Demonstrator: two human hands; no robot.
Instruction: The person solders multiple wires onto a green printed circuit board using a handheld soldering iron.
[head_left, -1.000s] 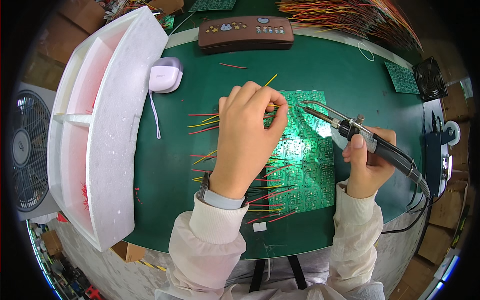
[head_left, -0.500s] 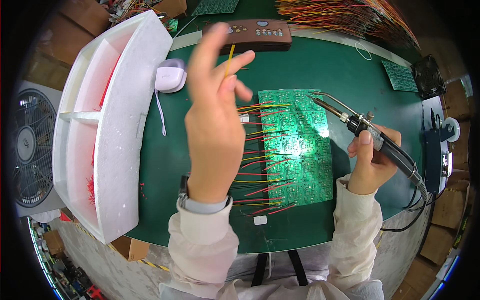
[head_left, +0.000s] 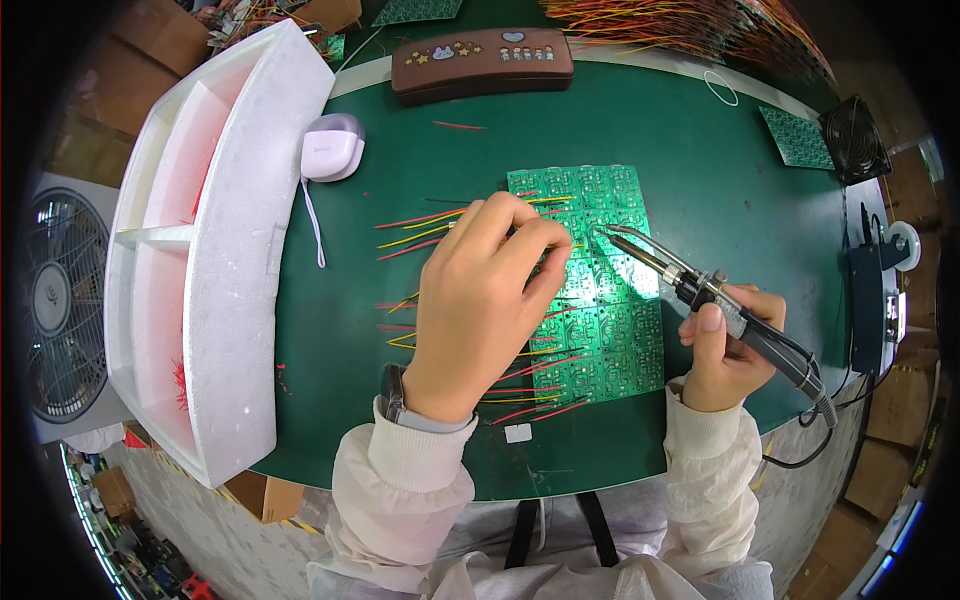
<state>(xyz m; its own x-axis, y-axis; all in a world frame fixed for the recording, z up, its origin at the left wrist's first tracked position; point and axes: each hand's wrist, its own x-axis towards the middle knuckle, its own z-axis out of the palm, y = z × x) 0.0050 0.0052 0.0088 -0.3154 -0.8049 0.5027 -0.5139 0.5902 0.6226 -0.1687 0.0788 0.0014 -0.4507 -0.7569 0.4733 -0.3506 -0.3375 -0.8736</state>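
A green panel of circuit boards (head_left: 615,345) lies on the table, with red, yellow and black wires (head_left: 412,240) running off its left side. Over the panel's left part is my left hand (head_left: 480,290), its thumb and fingers pinched together. A short yellow end shows at the fingertips; the rest of that wire is hidden. My right hand (head_left: 728,345) grips a soldering iron (head_left: 745,325) with a thin metal tube alongside its tip. The tip points left, over the upper middle of the panel, beside my left fingertips; whether it touches cannot be seen.
A white foam box (head_left: 240,250) with red wires inside stands at the left, beside a lilac case (head_left: 333,150). At the back are a brown pencil case (head_left: 482,68) and a wire bundle (head_left: 690,35). A small black fan (head_left: 855,140) and a dark blue unit (head_left: 870,310) stand at the right.
My left hand has come down and right onto the panel from above the table, bringing the yellow wire. The soldering iron has moved left and down. The panel has shifted slightly up and left in view.
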